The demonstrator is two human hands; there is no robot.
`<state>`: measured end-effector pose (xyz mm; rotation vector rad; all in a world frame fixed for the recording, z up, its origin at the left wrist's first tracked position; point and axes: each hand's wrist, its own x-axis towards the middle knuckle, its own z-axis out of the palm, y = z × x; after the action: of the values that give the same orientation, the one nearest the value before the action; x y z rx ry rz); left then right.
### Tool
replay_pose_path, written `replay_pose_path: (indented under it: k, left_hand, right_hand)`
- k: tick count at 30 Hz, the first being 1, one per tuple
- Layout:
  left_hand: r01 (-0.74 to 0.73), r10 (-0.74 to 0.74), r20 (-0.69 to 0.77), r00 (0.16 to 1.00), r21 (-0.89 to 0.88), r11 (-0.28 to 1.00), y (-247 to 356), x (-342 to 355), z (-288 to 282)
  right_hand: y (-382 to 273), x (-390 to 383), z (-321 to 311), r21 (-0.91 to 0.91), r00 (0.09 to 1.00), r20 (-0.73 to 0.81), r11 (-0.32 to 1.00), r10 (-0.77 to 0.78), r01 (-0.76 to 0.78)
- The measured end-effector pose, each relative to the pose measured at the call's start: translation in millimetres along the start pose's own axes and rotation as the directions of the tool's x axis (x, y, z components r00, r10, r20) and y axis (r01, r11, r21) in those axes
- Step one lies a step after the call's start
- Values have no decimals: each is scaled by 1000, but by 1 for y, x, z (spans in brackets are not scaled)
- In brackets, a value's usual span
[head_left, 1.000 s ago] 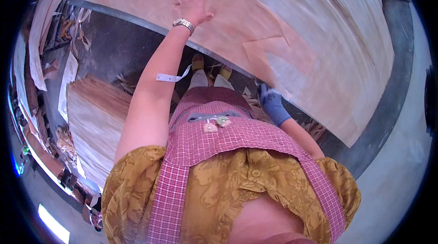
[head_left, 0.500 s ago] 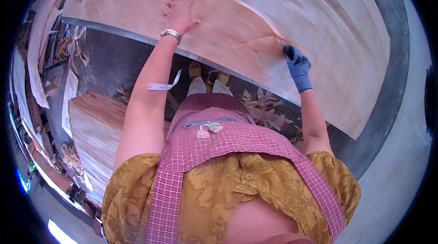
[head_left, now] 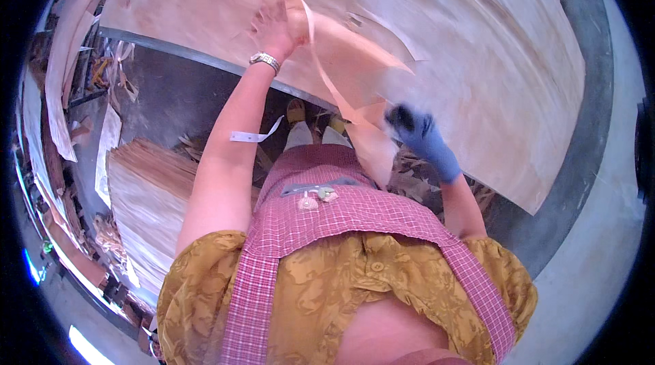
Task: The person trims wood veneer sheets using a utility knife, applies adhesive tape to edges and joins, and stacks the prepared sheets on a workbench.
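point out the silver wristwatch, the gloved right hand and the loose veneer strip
silver wristwatch (head_left: 267, 60): head view, metal band
gloved right hand (head_left: 415, 128): head view, middle
loose veneer strip (head_left: 369, 142): head view, wide lower part

Soft, fairly even light fell over my left hand (head_left: 274, 32), which showed reasonably crisp, while my gloved right hand (head_left: 421, 134) smeared with motion, as did a pale patch (head_left: 405, 86) just above its fingers. Beyond them the wood sheet (head_left: 491, 71) carried a whitish sheen. Below my left fingers the floor (head_left: 198, 89) looked dim. Far behind them a white strip (head_left: 89, 346) burned out, and the fisheye bent the table edge (head_left: 170, 49) and blackened the corners
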<state>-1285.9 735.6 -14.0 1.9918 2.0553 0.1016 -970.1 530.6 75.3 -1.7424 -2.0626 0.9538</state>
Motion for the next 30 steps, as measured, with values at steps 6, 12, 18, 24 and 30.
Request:
replay_pose_path:
  k: [6,12,18,24,30]
  left_hand:
    - [-4,4,-4,1000,-71,997,-6,0,-1]
    - [-83,84,3,996,-67,994,-6,5,-5]
    - [-279,278,-238,930,33,960,-39,80,-28]
    - [-470,476,-42,878,109,876,-58,92,-66]
    - [-329,338,-183,923,76,941,-152,-53,-132]
  right_hand:
    - [-11,135,22,233,996,-76,971,-41,57]
    - [18,163,72,-198,986,-155,975,68,-98]
    - [21,165,76,-337,985,-115,928,125,-157]
    - [21,164,78,-310,981,-188,944,50,-108]
    - [9,163,73,-246,979,-154,954,136,-171]
